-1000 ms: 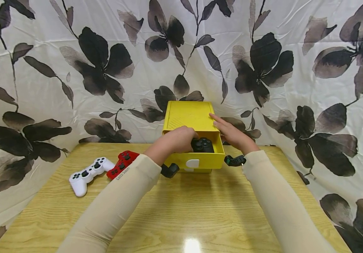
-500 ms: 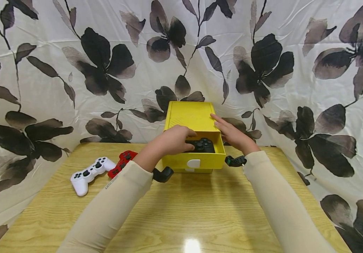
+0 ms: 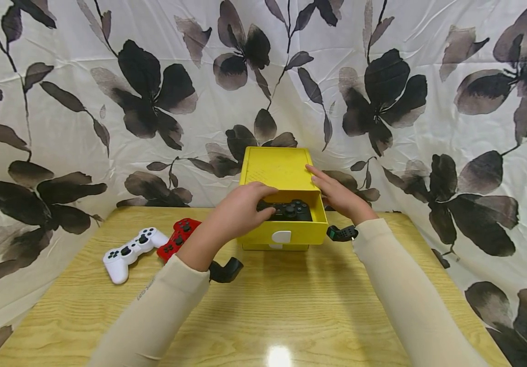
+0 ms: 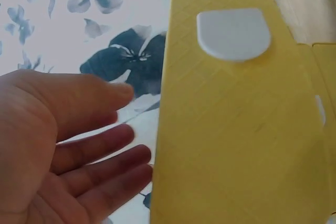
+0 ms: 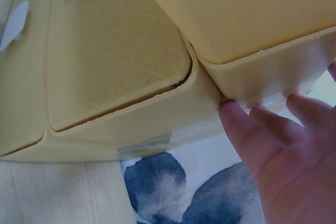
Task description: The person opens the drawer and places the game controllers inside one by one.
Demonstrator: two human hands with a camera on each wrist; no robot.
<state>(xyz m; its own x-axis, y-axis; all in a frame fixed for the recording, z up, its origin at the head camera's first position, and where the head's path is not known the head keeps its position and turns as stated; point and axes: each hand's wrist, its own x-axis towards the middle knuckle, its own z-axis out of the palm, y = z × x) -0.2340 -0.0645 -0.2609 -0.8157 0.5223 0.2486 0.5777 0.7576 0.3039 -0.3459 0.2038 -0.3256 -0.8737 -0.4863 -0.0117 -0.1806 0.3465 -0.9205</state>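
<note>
A yellow drawer unit (image 3: 277,168) stands at the back of the table, its top drawer (image 3: 306,233) pulled out. Inside that drawer lies a black game controller (image 3: 293,210). My left hand (image 3: 244,208) hovers at the drawer's left side, thumb and fingers apart, partly covering the controller's left end. The left wrist view shows this hand (image 4: 68,145) with loose fingers and nothing held, beside the drawer front and its white pull tab (image 4: 233,34). With extended fingers my right hand (image 3: 339,196) touches the unit's right side; its fingertips (image 5: 231,109) meet the yellow wall in the right wrist view.
To the left on the wooden table (image 3: 268,300) lie a white game controller (image 3: 130,251) and a red game controller (image 3: 178,238). The red one is partly behind my left arm. A floral cloth (image 3: 291,76) hangs right behind the unit.
My left hand has drawn back leftward from the black controller, its fingers spreading, so more of the controller shows in the drawer. The right hand has stayed on the unit's side.
</note>
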